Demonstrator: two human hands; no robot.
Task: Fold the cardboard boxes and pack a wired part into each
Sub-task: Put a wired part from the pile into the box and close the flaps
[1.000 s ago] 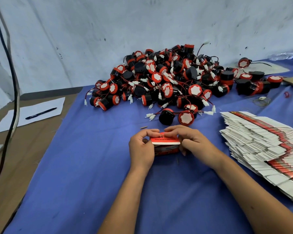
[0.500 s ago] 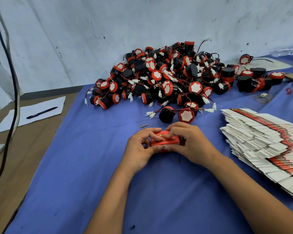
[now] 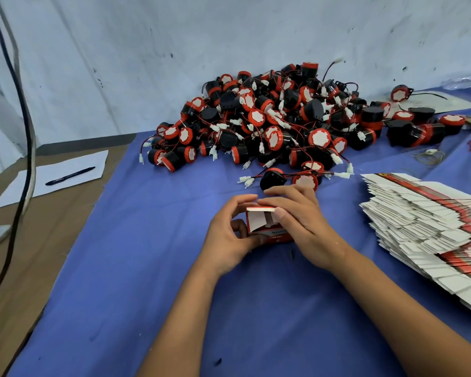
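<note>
A small red cardboard box [image 3: 265,227] with a white inside sits on the blue cloth-covered table [image 3: 147,268] near the middle of the view, held between both hands. The left hand [image 3: 229,235] grips it from nine o'clock, fingers curled over the top edge and thumb low against the near side. The right hand [image 3: 297,216] grasps it from three o'clock, its fingers bent over the top and its thumb pressing on the white end flaps, which stand partly open toward the camera.

At twelve o'clock from the box, heaped against the pale wall, lies a large pile of black-and-red round wired parts [image 3: 278,123] with white connectors; two of them lie apart from the heap, just beyond the fingers. At three o'clock a fanned stack of flat white-and-red unfolded boxes [image 3: 424,227] runs toward the right edge. At ten o'clock, on the brown surface beside the cloth, a black pen [image 3: 70,176] rests on a white sheet of paper [image 3: 52,178]. A black cable [image 3: 22,131] hangs at the far left.
</note>
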